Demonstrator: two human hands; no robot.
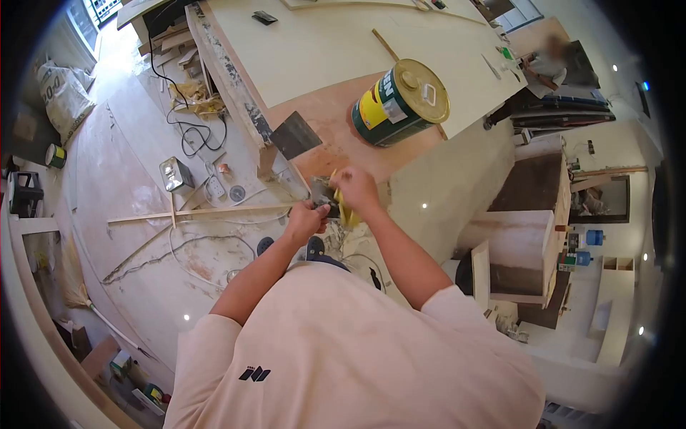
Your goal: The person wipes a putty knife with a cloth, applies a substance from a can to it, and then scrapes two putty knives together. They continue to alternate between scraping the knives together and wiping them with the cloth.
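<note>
In front of my body, over the near edge of the workbench, my left hand (307,220) is closed on a dark, smeared flat piece (323,193); its exact kind is hard to make out. My right hand (356,190) is closed around a crumpled yellow cloth-like thing (348,214), which hangs below the fingers right beside the dark piece. Just beyond my hands, a dark square plate (296,134) lies at the bench's edge. A green and yellow metal drum (400,104) with a gold lid stands upright on the reddish board (336,159).
A pale sheet (314,53) covers much of the bench. On the floor lie a wooden strip (229,212), a black cable (187,127) and a square tin (176,175). A broom (75,275) is at left. Another person (549,68) is at the far right.
</note>
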